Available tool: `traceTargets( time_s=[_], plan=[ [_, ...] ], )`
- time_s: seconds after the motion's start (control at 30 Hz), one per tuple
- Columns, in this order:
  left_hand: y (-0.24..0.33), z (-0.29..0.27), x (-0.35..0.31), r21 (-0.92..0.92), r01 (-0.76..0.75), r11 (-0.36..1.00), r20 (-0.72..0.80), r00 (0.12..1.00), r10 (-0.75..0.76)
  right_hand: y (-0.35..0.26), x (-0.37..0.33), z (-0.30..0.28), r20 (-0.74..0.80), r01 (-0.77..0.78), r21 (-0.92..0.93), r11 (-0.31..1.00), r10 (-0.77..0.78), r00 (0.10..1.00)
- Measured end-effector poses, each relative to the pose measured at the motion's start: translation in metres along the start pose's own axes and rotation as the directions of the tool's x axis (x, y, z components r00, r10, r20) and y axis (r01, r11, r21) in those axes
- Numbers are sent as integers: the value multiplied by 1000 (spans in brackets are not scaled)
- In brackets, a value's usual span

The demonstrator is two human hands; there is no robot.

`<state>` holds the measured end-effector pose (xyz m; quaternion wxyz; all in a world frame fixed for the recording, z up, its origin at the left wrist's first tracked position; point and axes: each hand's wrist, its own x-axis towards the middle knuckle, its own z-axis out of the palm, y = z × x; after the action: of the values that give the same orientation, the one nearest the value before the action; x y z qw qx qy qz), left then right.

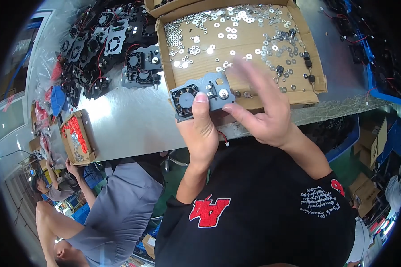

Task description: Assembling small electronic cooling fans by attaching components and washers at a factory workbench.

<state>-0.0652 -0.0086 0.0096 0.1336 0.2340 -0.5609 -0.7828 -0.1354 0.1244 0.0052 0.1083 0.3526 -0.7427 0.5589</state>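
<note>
My left hand point(199, 135) grips a dark grey mounting plate point(204, 84) from below, its thumb pressed on the top face. On the plate sit a small black cooling fan point(183, 100) and, at the right end, a round silver shaft fitting point(223, 93). From under the plate hangs a red and black wire with a white connector point(227, 143). My right hand point(269, 111) is open at the plate's right end, thumb tip close to its edge. Its fingers are spread and blurred over the tray, and I see nothing in them.
Behind the plate, a cardboard tray point(162, 53) holds loose washers and nuts point(229, 33) and several black shaft parts point(307, 62). Fan assemblies point(116, 40) pile up at far left. A small box of red parts point(90, 149) stands by the table edge, beside another person point(120, 200).
</note>
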Motion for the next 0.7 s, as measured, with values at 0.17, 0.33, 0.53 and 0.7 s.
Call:
traceTargets(
  time_s=[0.17, 0.33, 0.53, 0.7],
  plan=[
    [-1, -1, 2, 7, -53, 999, 9, 999, 53, 9, -11, 1, -18, 164, -82, 983, -166, 986],
    [9, -2, 0, -141, 107, 984, 41, 994, -102, -9, 0, 8, -189, -87, 159, 983, 117, 975],
    [-9, -20, -1, -703, 458, 544, 471, 873, -127, -16, 2, 3, -35, -13, 134, 991, 18, 999],
    [-12, -25, -13, -747, 469, 471, 513, 857, -40, -33, 7, 7, -112, 65, 94, 993, -54, 992]
  ],
)
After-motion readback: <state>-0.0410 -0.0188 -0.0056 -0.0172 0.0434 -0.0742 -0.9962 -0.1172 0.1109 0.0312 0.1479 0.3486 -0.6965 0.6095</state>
